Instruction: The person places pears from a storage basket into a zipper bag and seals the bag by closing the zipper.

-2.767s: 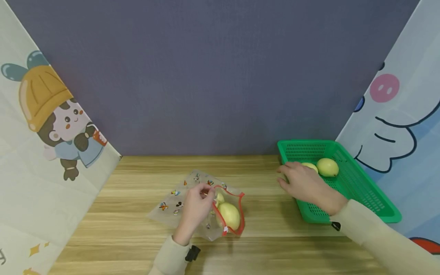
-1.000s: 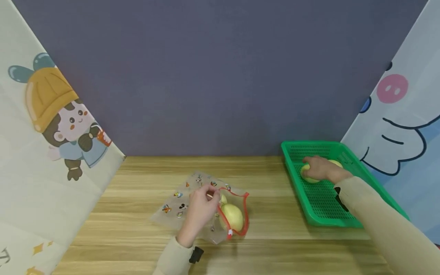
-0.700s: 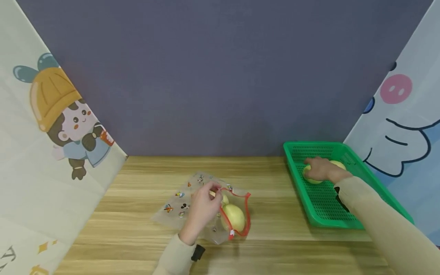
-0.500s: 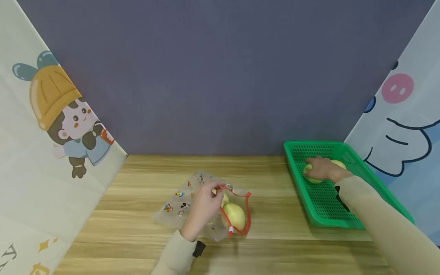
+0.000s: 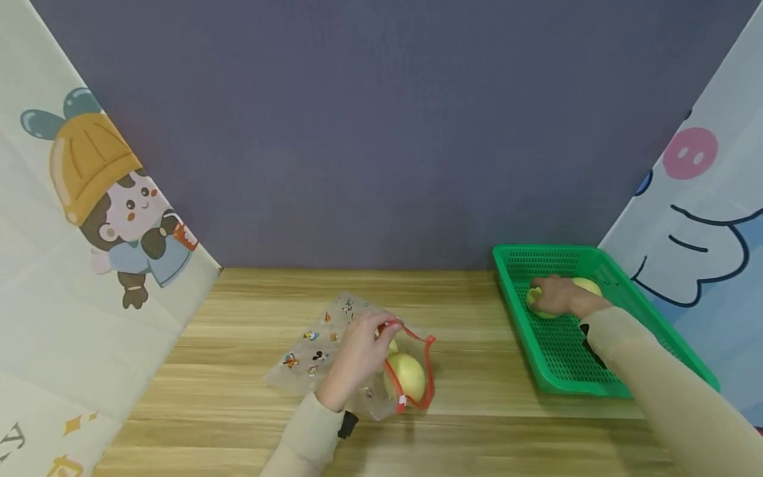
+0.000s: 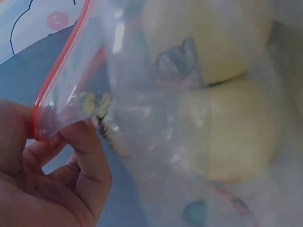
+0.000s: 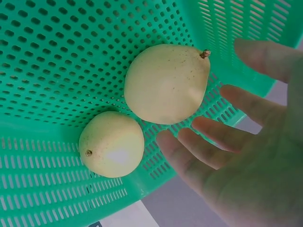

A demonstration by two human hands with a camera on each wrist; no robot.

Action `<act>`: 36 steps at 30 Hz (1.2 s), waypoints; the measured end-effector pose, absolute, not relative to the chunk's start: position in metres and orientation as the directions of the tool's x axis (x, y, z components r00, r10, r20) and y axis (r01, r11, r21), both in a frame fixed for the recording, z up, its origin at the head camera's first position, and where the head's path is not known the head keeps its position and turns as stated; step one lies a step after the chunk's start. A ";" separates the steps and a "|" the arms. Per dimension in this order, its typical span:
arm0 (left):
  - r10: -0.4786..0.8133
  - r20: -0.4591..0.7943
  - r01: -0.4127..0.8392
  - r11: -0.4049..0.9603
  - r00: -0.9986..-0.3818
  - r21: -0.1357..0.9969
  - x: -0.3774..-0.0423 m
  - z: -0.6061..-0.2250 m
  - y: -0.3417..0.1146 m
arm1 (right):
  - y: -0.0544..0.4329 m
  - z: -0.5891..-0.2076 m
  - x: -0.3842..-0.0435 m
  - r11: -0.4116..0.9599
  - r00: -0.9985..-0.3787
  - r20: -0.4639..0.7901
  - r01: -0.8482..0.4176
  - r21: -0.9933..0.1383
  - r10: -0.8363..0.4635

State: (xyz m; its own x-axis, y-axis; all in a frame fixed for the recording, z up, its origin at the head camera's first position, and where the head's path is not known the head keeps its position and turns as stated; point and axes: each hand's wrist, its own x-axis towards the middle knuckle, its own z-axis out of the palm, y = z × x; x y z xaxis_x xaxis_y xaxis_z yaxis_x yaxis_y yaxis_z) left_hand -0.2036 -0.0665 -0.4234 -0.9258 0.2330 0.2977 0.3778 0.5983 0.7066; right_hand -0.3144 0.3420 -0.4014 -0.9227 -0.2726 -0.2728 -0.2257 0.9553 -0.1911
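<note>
The left hand (image 5: 360, 351) pinches the red rim (image 5: 428, 364) of a clear, cartoon-printed plastic bag (image 5: 324, 346), its mouth facing right, rounded yellow pears (image 5: 406, 376) inside. Farther off, a green perforated plastic basket (image 5: 578, 387) holds two speckled pears (image 7: 165, 85); the right hand (image 5: 554, 296) spreads its fingers beside one, whose stem points up-right in the right wrist view.

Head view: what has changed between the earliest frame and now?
The right hand has moved from over the left rim of the green basket rightward and further in, to the two pale fruits; the right wrist view shows no grip on them. The left hand has shifted right and now pinches the red rim. Unchanged: open bag with bagged fruit, two fruits in the basket.
</note>
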 end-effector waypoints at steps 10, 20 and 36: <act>0.197 0.204 0.276 0.490 -0.959 0.827 -0.206 -0.419 -0.064 | 0.349 -0.412 -0.322 0.953 -0.918 -0.291 -0.212 -0.215 -0.269; 0.183 0.174 0.226 0.325 -0.968 0.918 -0.211 -0.420 -0.058 | 0.354 -0.418 -0.327 0.951 -0.914 -0.295 -0.222 -0.215 -0.280; 0.157 0.053 0.077 0.150 -0.986 0.986 -0.207 -0.406 -0.063 | 0.357 -0.415 -0.324 0.959 -0.922 -0.302 -0.178 -0.221 -0.241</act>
